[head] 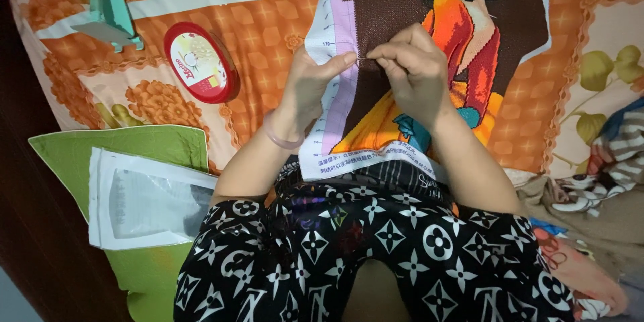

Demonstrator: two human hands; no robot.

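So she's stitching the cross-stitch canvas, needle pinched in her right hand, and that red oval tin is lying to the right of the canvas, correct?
Not quite. The head view shows the red oval tin to the left of the canvas, on the orange bedsheet. The right hand does pinch the needle.

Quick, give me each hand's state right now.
Left hand: on the cross-stitch canvas, thumb pressed by the stitch.
Right hand: fingers pinched shut on a needle.

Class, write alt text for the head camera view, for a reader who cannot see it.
The right hand pinches a needle at a colourful cross-stitch canvas while the left hand steadies its edge. An oval red tin lies on the orange floral sheet to the left.
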